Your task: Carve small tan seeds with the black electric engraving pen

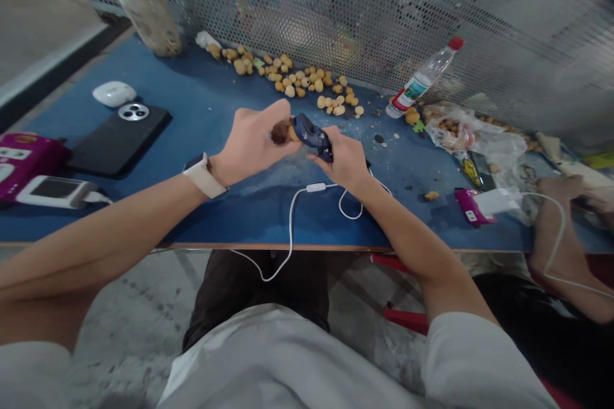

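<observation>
Over the blue table (201, 147), my left hand (256, 140) is closed, thumb and fingers curled round a small yellow-brown nut-like ball (293, 133). My right hand (346, 156) is wrapped round a dark blue hand-held tool (311, 133) with a rounded head, whose exact kind I cannot make out. The tool's head meets the ball, or comes very close to it. A white cable with an inline switch (315, 188) lies just below my right hand and hangs over the table's front edge. Part of the tool is hidden by my right fingers.
Several loose brown balls (314, 80) lie along the perforated metal panel (307, 19). A plastic bottle (422, 83) leans at the back right, near plastic bags (455, 128). Left are a phone (119, 140), white case (114, 94) and magenta box (29, 163). Another person's arm (559, 230) rests right.
</observation>
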Demonstrator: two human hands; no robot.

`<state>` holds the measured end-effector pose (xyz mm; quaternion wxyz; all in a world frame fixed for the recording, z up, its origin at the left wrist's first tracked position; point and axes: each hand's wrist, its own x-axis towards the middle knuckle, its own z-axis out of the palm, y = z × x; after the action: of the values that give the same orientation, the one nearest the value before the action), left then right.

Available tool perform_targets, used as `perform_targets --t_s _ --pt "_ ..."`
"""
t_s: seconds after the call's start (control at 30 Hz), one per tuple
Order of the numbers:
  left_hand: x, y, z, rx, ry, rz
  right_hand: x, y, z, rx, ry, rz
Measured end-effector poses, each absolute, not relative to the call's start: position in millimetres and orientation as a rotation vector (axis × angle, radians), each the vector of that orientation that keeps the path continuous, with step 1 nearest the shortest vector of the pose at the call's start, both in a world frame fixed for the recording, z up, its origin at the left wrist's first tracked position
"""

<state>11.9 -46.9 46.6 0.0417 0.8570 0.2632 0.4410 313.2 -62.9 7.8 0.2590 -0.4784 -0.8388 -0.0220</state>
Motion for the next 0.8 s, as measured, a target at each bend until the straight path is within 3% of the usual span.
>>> perform_targets --t_s 0.37,0.8 --pt "8.4 -14.0 31.3 2.568 0.96 1.281 401.2 -11.1 42.8 -1.721 -1.694 -0.125" --pt "-6.3 7.9 11.8 2.648 1.091 1.172 465.8 -19.7 62.0 -2.353 -1.632 -0.111"
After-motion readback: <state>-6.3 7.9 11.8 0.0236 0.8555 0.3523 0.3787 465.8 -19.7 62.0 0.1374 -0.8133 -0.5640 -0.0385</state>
